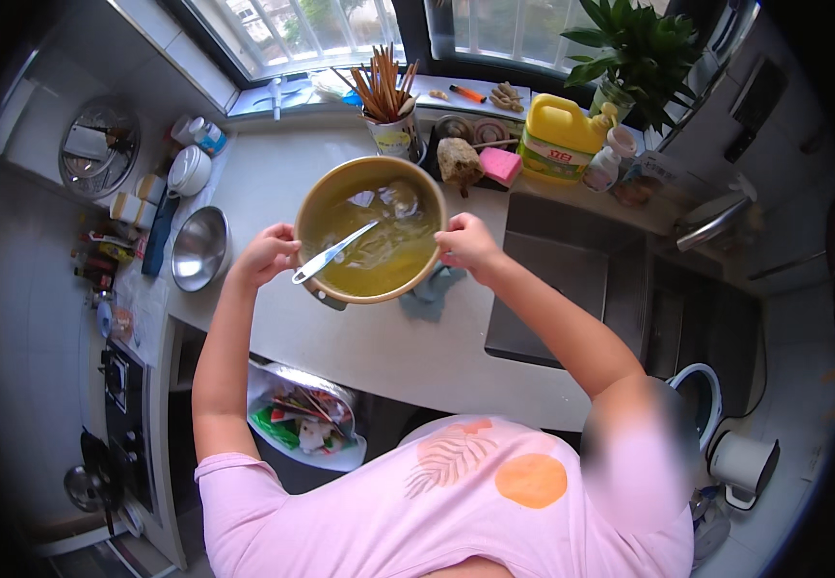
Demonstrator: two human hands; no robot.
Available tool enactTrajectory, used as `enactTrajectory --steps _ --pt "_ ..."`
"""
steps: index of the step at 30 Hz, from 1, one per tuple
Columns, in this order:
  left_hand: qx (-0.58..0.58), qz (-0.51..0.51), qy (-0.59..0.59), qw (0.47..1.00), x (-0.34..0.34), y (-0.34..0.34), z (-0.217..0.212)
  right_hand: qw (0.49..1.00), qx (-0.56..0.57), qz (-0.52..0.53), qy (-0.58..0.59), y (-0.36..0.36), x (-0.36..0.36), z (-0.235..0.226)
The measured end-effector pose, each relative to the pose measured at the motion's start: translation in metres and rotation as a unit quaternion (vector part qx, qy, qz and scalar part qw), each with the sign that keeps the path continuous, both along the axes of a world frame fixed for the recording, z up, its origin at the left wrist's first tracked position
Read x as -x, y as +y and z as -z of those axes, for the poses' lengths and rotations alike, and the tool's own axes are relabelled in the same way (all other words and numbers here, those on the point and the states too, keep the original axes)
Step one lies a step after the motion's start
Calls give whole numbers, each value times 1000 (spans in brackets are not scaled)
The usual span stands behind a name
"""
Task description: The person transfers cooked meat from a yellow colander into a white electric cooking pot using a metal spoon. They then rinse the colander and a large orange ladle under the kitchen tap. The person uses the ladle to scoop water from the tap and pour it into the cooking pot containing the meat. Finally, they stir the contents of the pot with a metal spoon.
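I hold a round tan pot (pixel 384 299) over the counter by its rim. My left hand (pixel 268 255) is closed on the left side of the rim. Opposite it, my right hand (pixel 467 243) pinches the right side. Yellowish-green liquid (pixel 364 275) fills much of the pot, with light reflecting off its surface. A spoon with a pale handle (pixel 313 268) leans across the liquid, its handle end resting over the near-left rim. Partly hidden below the pot, a blue-grey cloth (pixel 427 301) lies on the counter.
A metal bowl (pixel 200 249) sits left. Behind the pot stand a chopstick holder (pixel 396 135), a pink sponge (pixel 501 166) and a yellow jug (pixel 557 140). A double sink (pixel 562 279) is at right. An open bin (pixel 306 414) with rubbish sits below the counter edge.
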State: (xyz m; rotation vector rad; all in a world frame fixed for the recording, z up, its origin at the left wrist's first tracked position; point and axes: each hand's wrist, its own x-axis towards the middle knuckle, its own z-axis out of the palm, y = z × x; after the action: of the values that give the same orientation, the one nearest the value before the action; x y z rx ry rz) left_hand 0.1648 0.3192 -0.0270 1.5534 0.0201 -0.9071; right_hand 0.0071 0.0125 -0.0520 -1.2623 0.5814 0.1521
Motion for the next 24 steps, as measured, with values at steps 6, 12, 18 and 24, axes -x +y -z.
enactTrajectory --steps 6,12,18,24 --pt "-1 -32 9 999 -62 59 47 995 -82 22 45 51 -77 38" --pt "33 -73 27 996 -105 82 84 993 -96 45 60 70 -139 68" --pt "51 -91 21 994 -135 84 111 993 -108 29 43 64 -179 85" --pt "45 -59 29 997 -137 79 103 999 -22 -10 -27 45 -164 78"
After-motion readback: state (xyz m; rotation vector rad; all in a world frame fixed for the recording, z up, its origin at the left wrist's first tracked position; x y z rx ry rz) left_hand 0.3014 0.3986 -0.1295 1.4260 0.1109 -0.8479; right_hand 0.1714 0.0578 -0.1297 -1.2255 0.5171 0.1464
